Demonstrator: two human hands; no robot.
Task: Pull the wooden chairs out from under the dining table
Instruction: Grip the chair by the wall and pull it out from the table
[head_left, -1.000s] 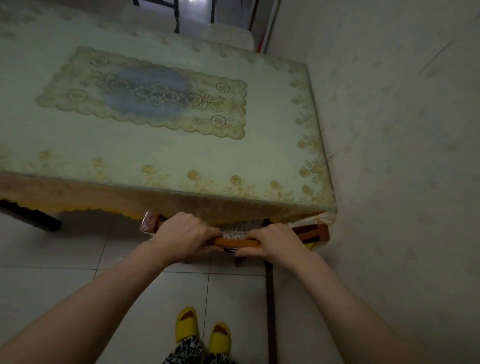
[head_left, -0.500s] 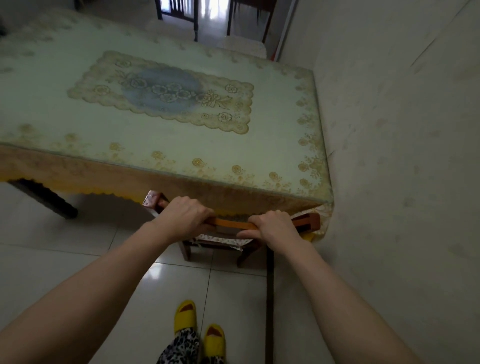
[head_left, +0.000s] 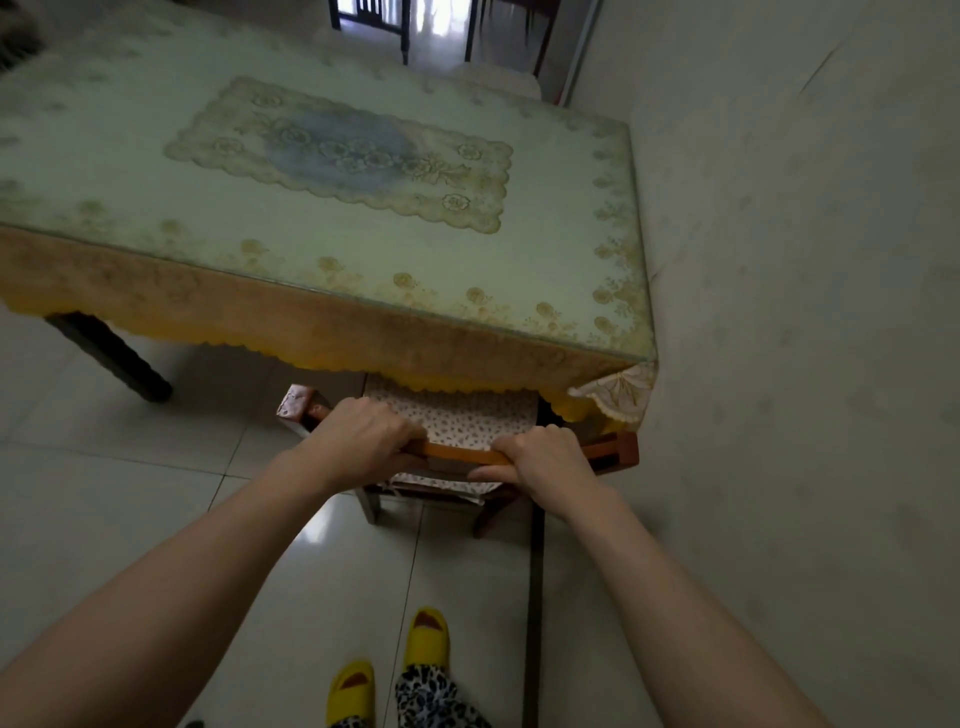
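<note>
Both hands gripped the top rail of a wooden chair (head_left: 613, 453) at the near end of a dining bench (head_left: 332, 249), seen from the person's head camera. The left hand (head_left: 363, 441) closed over the rail toward its left end, its fingers (head_left: 400, 428) curled over the far side of the wood; the right hand (head_left: 540, 462) clamped the rail right of centre, with its fingers (head_left: 488, 474) wrapped along the near face. A short stretch of orange-brown rail showed between the two hands, and each end of the rail jutted out past a hand.

The chair stood partly under the bench, near the wall (head_left: 805, 312) on the right. Its seat, covered by a floral cushion (head_left: 467, 423), reached in beneath the scalloped yellow fringe of the tablecloth (head_left: 311, 317), while the chair's back and two rear legs stood clear on the pale tiled floor (head_left: 130, 493). A dark bench leg (head_left: 114, 358) showed at left. The person's feet, in yellow slippers (head_left: 426, 642), stood on the tiles behind the chair. Further dark chair frames (head_left: 374, 26) stood beyond the bench's far end.
</note>
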